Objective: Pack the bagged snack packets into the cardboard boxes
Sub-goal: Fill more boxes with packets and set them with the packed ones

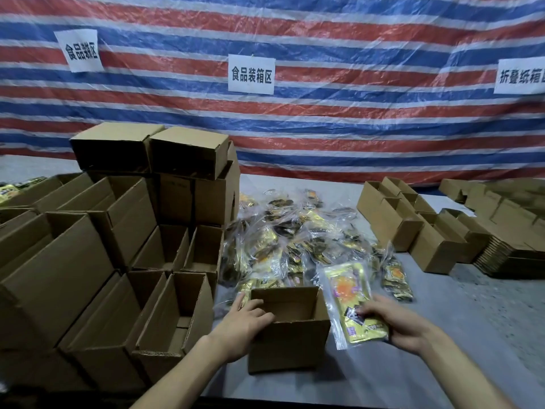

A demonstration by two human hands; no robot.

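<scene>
While the left hand (241,326) grips the near-left rim of one open cardboard box (290,346) on the counter (457,320), the right hand (404,323) pinches one clear-bagged gold snack packet (348,290) just beside it. It looks light, floppy and slippery, so it is best held by its lower edge. The pile (295,231) behind holds too many to count.

Both bare arms (182,367) reach forward. The left hand (244,323) grips the box (290,346) rim; the right hand (395,323) holds a bag (348,290).
</scene>
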